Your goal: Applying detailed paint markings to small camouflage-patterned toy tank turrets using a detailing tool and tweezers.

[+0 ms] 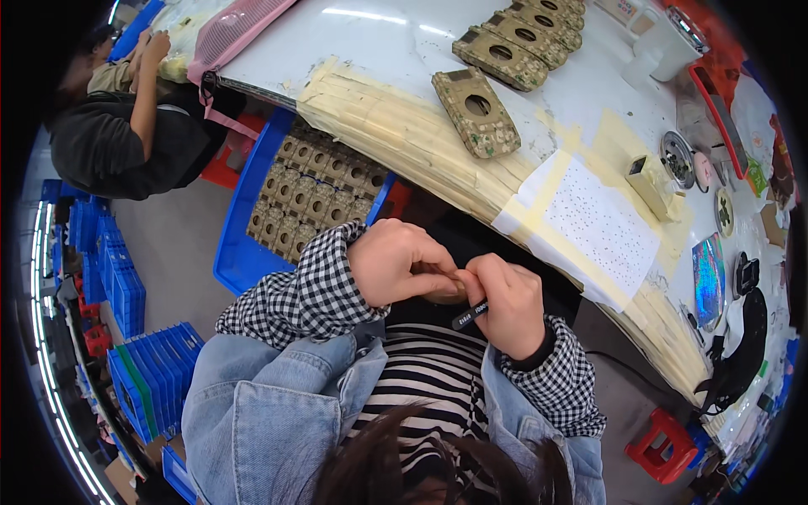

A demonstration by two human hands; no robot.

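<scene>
White characters stand on the black tool (470,316), 4 o'clock of centre; reddish characters mark the pale package (620,9), 1 o'clock; marks on the white sheet (599,229), 3 o'clock, are illegible.

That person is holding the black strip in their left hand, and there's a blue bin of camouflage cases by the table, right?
Not quite: the head view shows the black strip in the right hand, not the left hand. The blue bin of camouflage cases is indeed by the table.
</scene>
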